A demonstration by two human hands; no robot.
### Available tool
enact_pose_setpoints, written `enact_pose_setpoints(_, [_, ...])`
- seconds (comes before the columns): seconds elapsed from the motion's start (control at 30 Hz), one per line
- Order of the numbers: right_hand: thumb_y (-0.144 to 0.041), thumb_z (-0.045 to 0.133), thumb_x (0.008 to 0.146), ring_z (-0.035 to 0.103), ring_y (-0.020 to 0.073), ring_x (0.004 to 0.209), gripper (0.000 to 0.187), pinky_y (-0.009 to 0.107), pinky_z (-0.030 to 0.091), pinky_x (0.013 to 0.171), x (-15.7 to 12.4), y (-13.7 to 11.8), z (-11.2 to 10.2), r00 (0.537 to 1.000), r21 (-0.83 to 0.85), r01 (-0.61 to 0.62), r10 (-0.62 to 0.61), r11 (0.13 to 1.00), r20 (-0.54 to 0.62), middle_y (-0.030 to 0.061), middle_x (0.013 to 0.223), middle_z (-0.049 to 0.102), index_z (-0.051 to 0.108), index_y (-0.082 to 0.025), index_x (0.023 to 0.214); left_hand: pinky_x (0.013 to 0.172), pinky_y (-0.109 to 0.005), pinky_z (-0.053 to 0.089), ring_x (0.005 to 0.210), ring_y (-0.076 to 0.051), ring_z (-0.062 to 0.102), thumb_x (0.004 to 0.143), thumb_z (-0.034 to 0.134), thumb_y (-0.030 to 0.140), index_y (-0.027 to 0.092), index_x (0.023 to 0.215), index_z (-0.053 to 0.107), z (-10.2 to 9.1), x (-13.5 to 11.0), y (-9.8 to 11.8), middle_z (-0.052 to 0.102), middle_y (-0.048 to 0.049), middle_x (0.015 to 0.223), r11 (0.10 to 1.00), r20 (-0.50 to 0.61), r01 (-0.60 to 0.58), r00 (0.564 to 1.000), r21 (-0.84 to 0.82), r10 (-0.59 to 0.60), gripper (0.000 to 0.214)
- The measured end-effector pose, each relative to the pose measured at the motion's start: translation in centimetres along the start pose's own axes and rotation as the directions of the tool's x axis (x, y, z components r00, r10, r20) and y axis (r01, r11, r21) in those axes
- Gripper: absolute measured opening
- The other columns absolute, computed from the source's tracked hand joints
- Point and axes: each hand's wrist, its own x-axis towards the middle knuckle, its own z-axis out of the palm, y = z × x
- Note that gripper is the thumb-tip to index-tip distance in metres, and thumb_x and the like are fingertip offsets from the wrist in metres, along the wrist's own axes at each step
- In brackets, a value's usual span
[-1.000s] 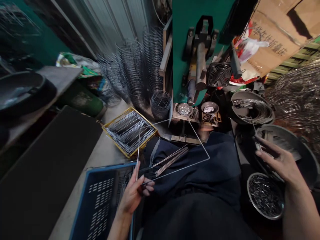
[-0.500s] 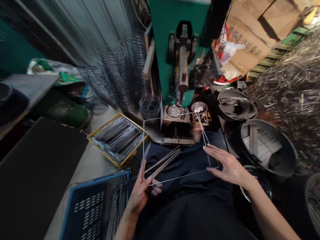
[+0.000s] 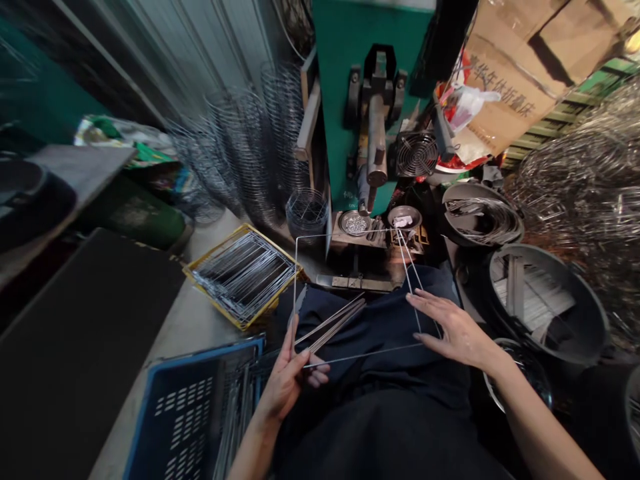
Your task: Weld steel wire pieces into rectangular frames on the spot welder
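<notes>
My left hand is closed around the lower left corner of a thin rectangular wire frame. The same hand holds several loose wire rods, which fan out over my lap. At the frame's right side is my right hand, thumb and fingers apart with the wire between them. Two thin wires slant from the frame's far right corner toward that hand. The frame is tilted above my dark trousers, its far edge in front of the green machine. My right palm hides part of the near right corner.
A yellow crate of wire pieces and a blue crate stand at left. Ahead, a small dish holds little metal bits below the machine's metal arm. Black tubs with metal pieces and a tangled wire heap lie at right.
The surroundings have shifted slightly right in the view. Both hands keep nearly the same hold on the wire frame, and the rods remain in my left hand.
</notes>
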Motion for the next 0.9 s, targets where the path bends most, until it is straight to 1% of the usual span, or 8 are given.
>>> enact_pose_setpoints(0.13, [-0.031,0.066,0.084,0.039,0.0292,0.138,0.069,0.05,0.039,0.111,0.4,0.3,0.7,1.0,0.008,0.015,-0.015,1.0,0.02,0.0073,0.146,0.049,0.041,-0.026,0.148,0.049,-0.023,0.049,0.056,-0.021,0.07,0.085,0.067,0.035,0.033,0.155,-0.004,-0.1,0.0,0.0,0.074,-0.0049,0.07,1.0,-0.006,0.004,1.0,-0.015,-0.004,0.1])
enact_pose_setpoints(0.27, [-0.031,0.066,0.084,0.039,0.0287,0.138,0.07,0.05,0.039,0.11,0.5,0.4,1.0,0.999,0.009,0.022,-0.023,1.0,0.045,0.0076,0.146,0.049,0.04,-0.026,0.149,0.05,-0.023,0.049,0.056,-0.021,0.069,0.085,0.067,0.035,0.034,0.155,-0.002,-0.2,0.0,0.0,0.073,-0.0044,0.071,1.0,-0.016,-0.002,1.0,0.001,0.002,0.098])
enact_pose_setpoints(0.47, [-0.032,0.065,0.084,0.039,0.0282,0.138,0.068,0.048,0.039,0.11,0.5,0.6,1.2,0.998,-0.001,0.012,-0.012,1.0,0.069,0.0077,0.145,0.049,0.042,-0.024,0.148,0.051,-0.024,0.049,0.057,-0.021,0.07,0.086,0.066,0.035,0.035,0.155,-0.003,-0.3,0.1,0.1,0.073,-0.0043,0.072,1.0,0.011,0.004,1.0,-0.013,-0.004,0.098])
enact_pose_setpoints(0.53, [-0.031,0.066,0.084,0.041,0.0281,0.137,0.067,0.047,0.039,0.11,1.2,0.1,1.8,0.998,0.02,0.012,-0.013,1.0,0.06,0.0078,0.145,0.05,0.044,-0.024,0.146,0.051,-0.024,0.049,0.058,-0.021,0.07,0.087,0.066,0.036,0.035,0.155,-0.005,0.0,0.3,0.0,0.073,-0.0048,0.072,0.999,0.038,0.021,0.999,-0.025,-0.02,0.098])
enact_pose_setpoints(0.6, [-0.03,0.067,0.082,0.042,0.0277,0.137,0.067,0.046,0.039,0.111,2.5,-1.1,2.8,0.998,0.065,0.042,-0.045,0.997,0.051,0.0077,0.144,0.051,0.045,-0.024,0.145,0.051,-0.024,0.049,0.057,-0.021,0.07,0.087,0.065,0.036,0.033,0.155,-0.006,0.8,0.6,-0.3,0.073,-0.0056,0.072,0.999,0.08,0.032,0.996,-0.021,-0.03,0.098])
enact_pose_setpoints(0.73, [-0.028,0.071,0.077,0.04,0.0253,0.138,0.076,0.043,0.039,0.111,4.8,-4.0,4.7,0.979,0.185,0.166,-0.184,0.969,0.088,0.0067,0.147,0.048,0.042,-0.024,0.148,0.049,-0.023,0.048,0.057,-0.021,0.069,0.09,0.061,0.034,0.029,0.153,-0.015,2.5,1.0,-0.9,0.073,-0.0064,0.071,0.998,0.157,0.056,0.986,-0.007,-0.054,0.099])
enact_pose_setpoints(0.8, [-0.025,0.071,0.077,0.04,0.0243,0.138,0.08,0.042,0.04,0.111,4.7,-4.7,5.0,0.974,0.21,0.181,-0.205,0.961,0.1,0.0066,0.149,0.045,0.038,-0.025,0.15,0.049,-0.023,0.049,0.056,-0.02,0.069,0.091,0.06,0.034,0.029,0.153,-0.017,3.0,1.1,-1.1,0.073,-0.0061,0.072,0.998,0.164,0.066,0.985,-0.019,-0.062,0.098])
enact_pose_setpoints(0.9, [-0.023,0.069,0.081,0.041,0.0237,0.138,0.078,0.041,0.039,0.113,3.3,-4.2,4.6,0.988,0.19,0.115,-0.131,0.975,0.077,0.0065,0.15,0.043,0.035,-0.026,0.151,0.048,-0.022,0.048,0.056,-0.021,0.069,0.09,0.061,0.035,0.029,0.153,-0.016,2.8,1.0,-1.1,0.073,-0.0062,0.072,0.998,0.139,0.034,0.99,-0.046,-0.027,0.099])
